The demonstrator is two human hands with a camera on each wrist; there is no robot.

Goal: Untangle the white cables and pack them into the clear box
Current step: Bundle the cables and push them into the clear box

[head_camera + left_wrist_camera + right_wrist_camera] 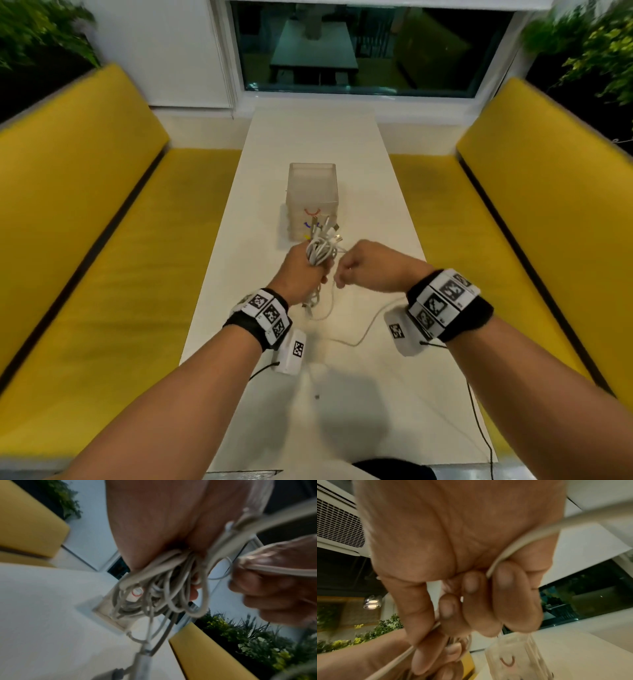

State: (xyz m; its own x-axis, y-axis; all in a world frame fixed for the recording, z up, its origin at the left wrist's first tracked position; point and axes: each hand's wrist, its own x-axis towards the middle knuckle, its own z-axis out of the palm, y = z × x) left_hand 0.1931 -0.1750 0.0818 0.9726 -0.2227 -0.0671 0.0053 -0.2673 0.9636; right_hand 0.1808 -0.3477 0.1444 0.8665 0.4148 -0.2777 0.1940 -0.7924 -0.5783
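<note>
On table (pixel 376 212): clear box (pixel 312 192) upright | left hand (pixel 301 270) grips cables (pixel 320 251)

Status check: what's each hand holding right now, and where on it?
Left hand grips the bundle of white cables around its middle. Right hand pinches a single strand that trails out of the bundle, somewhere along its length.

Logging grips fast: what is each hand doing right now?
Left hand: closed, gripping the cable bundle.
Right hand: closed, pinching one cable.
</note>
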